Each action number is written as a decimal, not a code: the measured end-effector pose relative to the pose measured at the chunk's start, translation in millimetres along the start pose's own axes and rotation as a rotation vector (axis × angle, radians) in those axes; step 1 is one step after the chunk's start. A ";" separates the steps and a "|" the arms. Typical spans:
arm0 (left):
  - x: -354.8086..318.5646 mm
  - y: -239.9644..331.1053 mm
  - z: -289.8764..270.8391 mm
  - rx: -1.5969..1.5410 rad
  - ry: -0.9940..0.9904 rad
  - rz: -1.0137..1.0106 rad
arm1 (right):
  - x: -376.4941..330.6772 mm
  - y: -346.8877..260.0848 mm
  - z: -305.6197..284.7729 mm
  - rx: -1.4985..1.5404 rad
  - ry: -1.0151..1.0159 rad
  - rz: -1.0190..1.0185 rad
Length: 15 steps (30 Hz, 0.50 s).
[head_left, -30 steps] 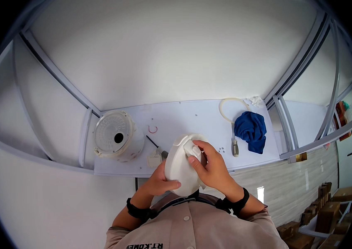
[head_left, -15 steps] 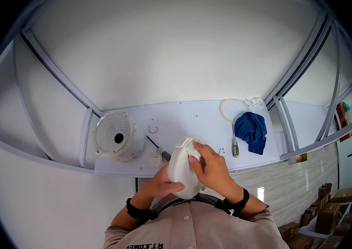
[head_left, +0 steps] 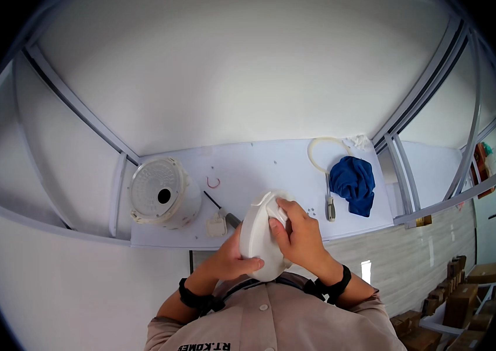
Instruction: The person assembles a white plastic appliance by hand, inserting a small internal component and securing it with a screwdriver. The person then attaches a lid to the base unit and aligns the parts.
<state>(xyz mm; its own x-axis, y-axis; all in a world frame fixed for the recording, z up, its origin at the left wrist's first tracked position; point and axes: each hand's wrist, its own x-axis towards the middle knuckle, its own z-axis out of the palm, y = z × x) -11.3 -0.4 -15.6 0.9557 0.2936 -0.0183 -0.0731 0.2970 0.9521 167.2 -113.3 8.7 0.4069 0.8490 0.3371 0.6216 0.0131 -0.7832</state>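
Over the near edge of a white bench point(head_left: 271, 161), both hands hold a round white lid-like disc point(head_left: 258, 245) up on edge, close to the person's chest. The left hand point(head_left: 229, 264) cups the disc from below and behind, its thumb curled across the lower rim. The right hand point(head_left: 297, 234) lies over the front face, fingers bent and pressing a small white cloth or wipe point(head_left: 272, 209) against the disc's upper part.

On the bench, well to the left, a white cylindrical appliance body point(head_left: 159, 199) stands with its ribbed round end and a dark hole facing up. Between it and the hands lie a small white plug-like part point(head_left: 217, 225), a thin dark tool point(head_left: 220, 206) and a tiny red ring point(head_left: 213, 182). To the right sit a crumpled blue cloth point(head_left: 353, 182), a pale loop of tubing point(head_left: 324, 153) and a screwdriver point(head_left: 329, 202). White walls with grey frame bars enclose the bench; stacked wooden blocks point(head_left: 455, 292) show on the floor at lower right.
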 end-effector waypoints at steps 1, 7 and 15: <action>1.0 0.7 0.7 -0.009 0.017 -0.002 | 1.2 0.7 -0.3 0.026 0.007 0.015; 17.9 0.7 -8.0 -0.117 0.162 -0.089 | 13.3 27.8 23.1 0.333 0.022 0.274; 22.2 -25.7 -29.3 -0.493 0.288 -0.091 | 21.5 43.3 20.3 0.409 -0.093 0.382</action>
<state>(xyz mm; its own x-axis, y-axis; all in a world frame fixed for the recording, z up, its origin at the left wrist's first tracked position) 3.4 25.1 -49.5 0.8532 0.4621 -0.2420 -0.1842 0.7009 0.6891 189.3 -83.7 -28.7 0.4800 0.8762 -0.0426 0.1241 -0.1158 -0.9855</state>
